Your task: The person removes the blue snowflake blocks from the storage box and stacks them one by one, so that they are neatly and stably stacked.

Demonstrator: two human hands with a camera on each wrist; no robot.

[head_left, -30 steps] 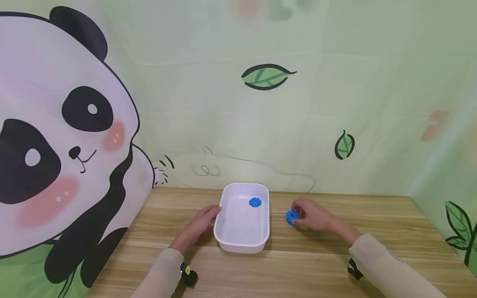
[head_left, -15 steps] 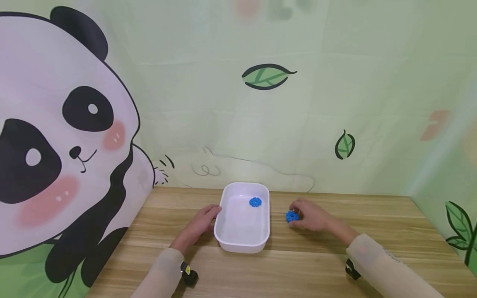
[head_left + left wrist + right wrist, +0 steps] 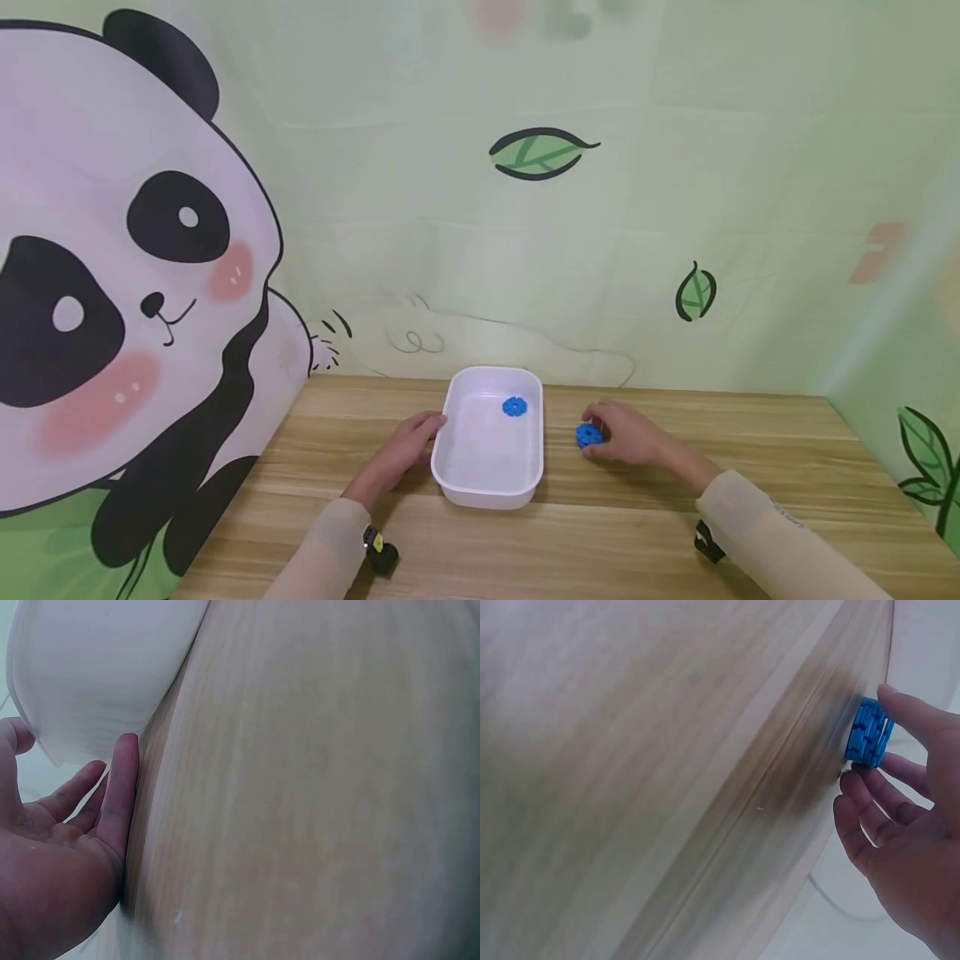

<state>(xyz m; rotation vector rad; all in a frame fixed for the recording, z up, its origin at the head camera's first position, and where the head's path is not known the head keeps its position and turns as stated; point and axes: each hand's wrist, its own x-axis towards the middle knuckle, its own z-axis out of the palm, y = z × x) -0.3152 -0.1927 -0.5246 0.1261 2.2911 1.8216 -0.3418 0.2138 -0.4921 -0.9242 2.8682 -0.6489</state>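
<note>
A white plastic basin (image 3: 487, 492) stands on the wooden table, with one blue snowflake disc (image 3: 514, 407) lying inside near its far right corner. Beside the basin's left wall is my left hand (image 3: 408, 446). In the left wrist view that hand's thumb touches the basin's rim, while its fingers (image 3: 120, 787) extend fairly straight beside the wall. To the right of the basin, my right hand (image 3: 626, 433) pinches a small stack of blue snowflake discs (image 3: 868, 733) between thumb and fingertips. The stack is at the table surface; whether it touches cannot be told.
The wooden table (image 3: 600, 542) reaches back to a pale green printed wall cloth (image 3: 600, 233) with leaves. A large printed panda (image 3: 150, 275) covers the left side. Black wrist cameras (image 3: 381, 554) are strapped on both sleeved forearms.
The blue disc in my right hand has turned from tilted upright to flat, and the hand has shifted slightly left. My left hand and the basin stay in place.
</note>
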